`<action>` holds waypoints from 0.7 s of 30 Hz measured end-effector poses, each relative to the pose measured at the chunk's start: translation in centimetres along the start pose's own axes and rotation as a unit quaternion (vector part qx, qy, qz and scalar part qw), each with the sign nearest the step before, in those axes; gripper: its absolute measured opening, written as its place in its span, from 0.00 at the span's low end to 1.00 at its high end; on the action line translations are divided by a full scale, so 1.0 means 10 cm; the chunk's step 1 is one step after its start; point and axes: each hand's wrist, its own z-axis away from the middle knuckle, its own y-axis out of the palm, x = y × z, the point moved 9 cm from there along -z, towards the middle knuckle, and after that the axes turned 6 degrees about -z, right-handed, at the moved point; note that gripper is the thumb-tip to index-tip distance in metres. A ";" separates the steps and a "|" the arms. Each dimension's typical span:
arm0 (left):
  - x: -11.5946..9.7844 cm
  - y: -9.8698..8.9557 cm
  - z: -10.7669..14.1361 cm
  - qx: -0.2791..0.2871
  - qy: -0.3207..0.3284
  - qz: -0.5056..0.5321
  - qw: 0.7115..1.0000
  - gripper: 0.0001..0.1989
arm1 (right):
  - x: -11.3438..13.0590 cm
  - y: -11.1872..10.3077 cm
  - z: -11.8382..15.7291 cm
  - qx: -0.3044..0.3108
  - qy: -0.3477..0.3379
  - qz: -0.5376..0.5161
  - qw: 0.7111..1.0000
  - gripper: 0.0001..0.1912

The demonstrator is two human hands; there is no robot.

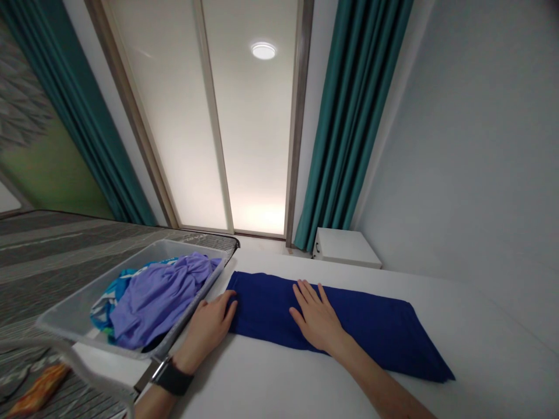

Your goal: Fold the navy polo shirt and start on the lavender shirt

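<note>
A long folded navy blue cloth [266,308] lies flat on a white surface [279,384], running from left to right. My left hand [208,331] is at the cloth's left end, with its fingers curled over the edge. My right hand [317,317] is pressed flat on the cloth's middle with its fingers spread. A clear plastic tray [74,311] stands just left of my left hand. It holds a crumpled lilac garment [157,305] over a teal patterned cloth [111,299].
A grey striped bedspread [52,256] lies left of the tray, with an orange item [37,391] at lower left. A white curved rail [65,364] crosses the lower-left corner. A white cabinet [347,247] stands beyond the white surface, between teal curtains and a wall.
</note>
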 end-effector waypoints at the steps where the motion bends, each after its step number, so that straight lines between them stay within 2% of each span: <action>1: -0.03 0.00 0.01 0.007 0.004 -0.022 1.000 0.17 | -0.03 -0.02 0.01 -0.004 0.016 0.007 1.000 0.35; 4: -0.11 0.04 0.05 0.038 0.029 -0.079 0.996 0.19 | -0.15 0.01 0.07 0.002 0.071 0.022 0.997 0.36; 7: -0.10 0.03 0.08 0.044 0.043 -0.118 0.991 0.23 | -0.21 0.08 0.13 0.013 0.104 0.026 0.994 0.35; 10: -0.12 -0.05 0.09 0.022 0.052 -0.157 0.986 0.23 | -0.21 0.12 0.15 0.013 0.111 0.024 0.993 0.35; 12: -0.22 -0.14 0.07 -0.022 0.062 -0.173 0.983 0.20 | -0.20 0.11 0.14 0.007 0.111 0.024 0.994 0.35; 14: -0.44 -0.23 0.04 -0.075 0.090 -0.161 0.980 0.19 | -0.19 0.09 0.12 -0.004 0.106 0.022 0.994 0.34; 16: -0.76 -0.25 0.00 -0.109 0.146 -0.126 0.975 0.21 | -0.19 0.06 0.11 -0.014 0.096 0.016 0.995 0.34; 19: -1.31 -0.13 -0.08 -0.104 0.243 -0.079 0.961 0.24 | -0.23 0.02 0.11 -0.026 0.087 0.012 0.996 0.33; 21: -1.57 0.01 -0.15 -0.084 0.279 -0.062 0.955 0.25 | -0.32 -0.01 0.14 -0.033 0.094 0.019 0.995 0.32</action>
